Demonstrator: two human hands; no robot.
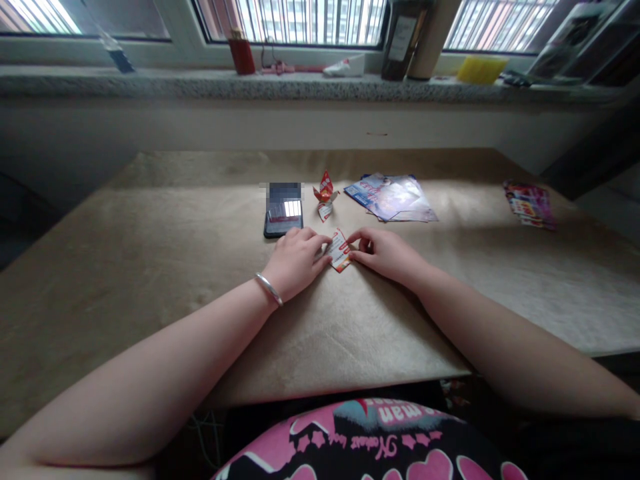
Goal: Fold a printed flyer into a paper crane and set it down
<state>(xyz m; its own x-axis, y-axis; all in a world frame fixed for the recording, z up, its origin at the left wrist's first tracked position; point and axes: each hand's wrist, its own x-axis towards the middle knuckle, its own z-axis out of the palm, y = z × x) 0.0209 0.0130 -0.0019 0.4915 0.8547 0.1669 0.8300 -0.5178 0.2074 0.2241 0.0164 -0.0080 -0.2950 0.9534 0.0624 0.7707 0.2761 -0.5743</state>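
A small folded piece of printed paper [339,251], white with red marks, lies flat on the tan table [150,267] between both hands. My left hand [296,261], with a silver bangle on the wrist, presses its curled fingers on the paper's left side. My right hand [383,253] pinches the paper's right edge with bent fingers. Just behind stands a finished red and white folded paper figure [325,194].
A dark phone [283,212] lies left of the figure. Printed leaflets [393,197] sit behind my right hand, another leaflet [530,204] at the far right. On the stone sill [150,83] stand a red cup [242,53], a bottle [400,37] and a yellow box [481,69].
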